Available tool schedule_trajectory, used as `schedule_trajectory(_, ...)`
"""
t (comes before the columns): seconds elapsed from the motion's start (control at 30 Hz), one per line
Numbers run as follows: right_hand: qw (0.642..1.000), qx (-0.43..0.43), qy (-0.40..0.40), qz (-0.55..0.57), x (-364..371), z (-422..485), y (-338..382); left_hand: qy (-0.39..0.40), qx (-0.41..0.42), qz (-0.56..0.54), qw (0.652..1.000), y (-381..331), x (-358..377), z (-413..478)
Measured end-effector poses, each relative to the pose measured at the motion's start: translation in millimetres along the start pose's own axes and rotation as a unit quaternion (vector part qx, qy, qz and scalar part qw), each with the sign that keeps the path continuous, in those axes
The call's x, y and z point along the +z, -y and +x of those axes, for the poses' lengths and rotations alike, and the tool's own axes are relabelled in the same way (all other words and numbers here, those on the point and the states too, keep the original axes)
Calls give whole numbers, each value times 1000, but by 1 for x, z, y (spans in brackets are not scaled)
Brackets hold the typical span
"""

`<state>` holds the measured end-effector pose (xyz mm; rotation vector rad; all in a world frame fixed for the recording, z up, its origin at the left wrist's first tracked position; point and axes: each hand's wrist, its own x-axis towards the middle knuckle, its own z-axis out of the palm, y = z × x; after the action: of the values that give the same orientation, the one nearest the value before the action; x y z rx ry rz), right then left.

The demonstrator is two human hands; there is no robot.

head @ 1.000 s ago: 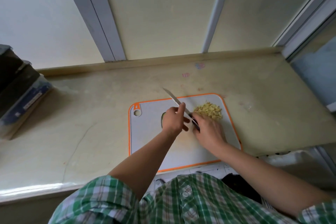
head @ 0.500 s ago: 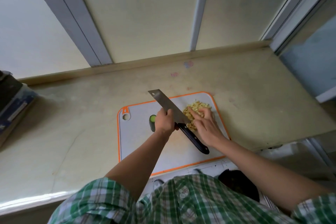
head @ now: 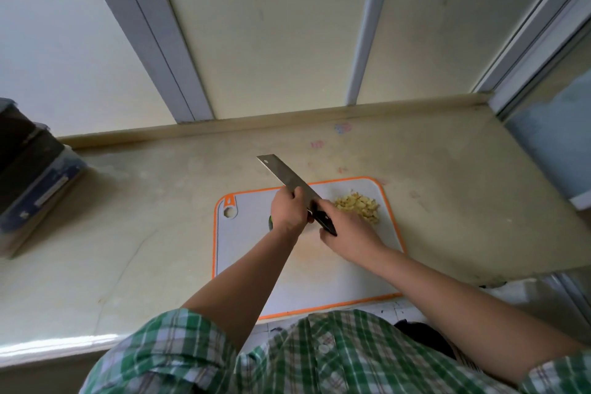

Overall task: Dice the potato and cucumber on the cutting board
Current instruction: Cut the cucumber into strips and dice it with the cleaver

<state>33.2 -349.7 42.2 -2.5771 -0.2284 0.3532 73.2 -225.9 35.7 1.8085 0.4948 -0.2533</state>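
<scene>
Pale stone counter under a framed window carries an orange-rimmed cutting board, and both hands meet over its far half. A cleaver runs on a slant between them, its blade pointing up and away past the left hand and its black handle coming down toward the right hand. The left hand's fingers are curled at the heel of the blade with the thumb against the flat, so it appears to carry the knife. The right hand lies at the handle's end, but whether its fingers have closed round it I cannot tell. A heap of diced potato sits just beyond the right hand, on its far outer side. Of the cucumber only a green sliver shows at the left hand's outer edge, so its long axis cannot be read. By that layout, the left hand is nearer to steady the cucumber and the right is nearer to take the handle.
</scene>
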Motion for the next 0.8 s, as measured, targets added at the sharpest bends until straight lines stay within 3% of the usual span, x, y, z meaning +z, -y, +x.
schedule_trajectory(0.13, 994, 57, -25, 86, -2, 13, 13, -4, 16, -44, 999, -4, -15, -3)
schedule_trajectory(0.27, 984, 61, -42, 161, -10, 16, 21, -147, 7, 46, 988, 11, -39, -5)
schedule_trajectory(0.33, 983, 72, -32, 164, -11, 16, 22, -176, -19, 60, 982, 24, -50, -5)
schedule_trajectory(0.53, 993, 58, -7, 102, -10, 9, 36, -77, -108, -24, 991, 54, -51, -7)
schedule_trajectory(0.8, 999, 40, 6, -6, -7, 2, 57, -49, -118, -95, 987, 51, -52, -12)
